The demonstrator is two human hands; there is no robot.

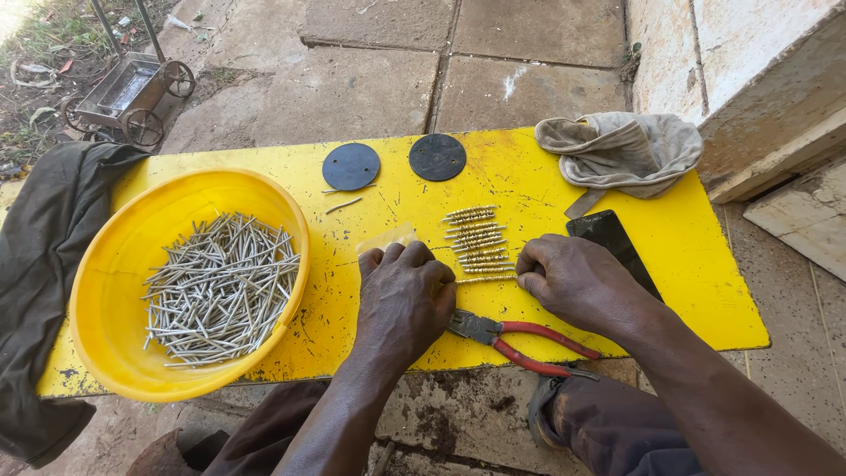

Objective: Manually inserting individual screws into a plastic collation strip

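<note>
Head view: you're seated outdoors at a low yellow table (529,185), paint chipped and speckled w/ dark marks. Paved stone slabs lie beyond it, a pale concrete block at upper right, and a small metal cart w/ wheels (132,92) on the dirt at upper left. On the table's left sits a yellow round bowl (110,291) heaped w/ grey nails (220,286). A dark cloth (40,256) hangs over the left edge. Two black round discs (351,167) lie near the far edge, side by side. A grey rag (621,150) is bunched at the far right corner, w/ a dark phone (608,234) just in front of it. Red-handled pliers (520,338) lie at the near edge, jaws partly under your left wrist.

Mid-table is a neat row of brass-coloured thin rods (476,238), parallel, stacked front to back. The nearest rod (485,278) lies betw. your two hands.

Your left hand (403,300) is palm down, fingers curled and pressed to the table, touching the rod's left end; can't tell if it grips anything. Your right hand (577,282) is also knuckles up, fingertips pinched narrow at the rod's right end. Both forearms come in from the near edge, right one angled from lower right.
</note>
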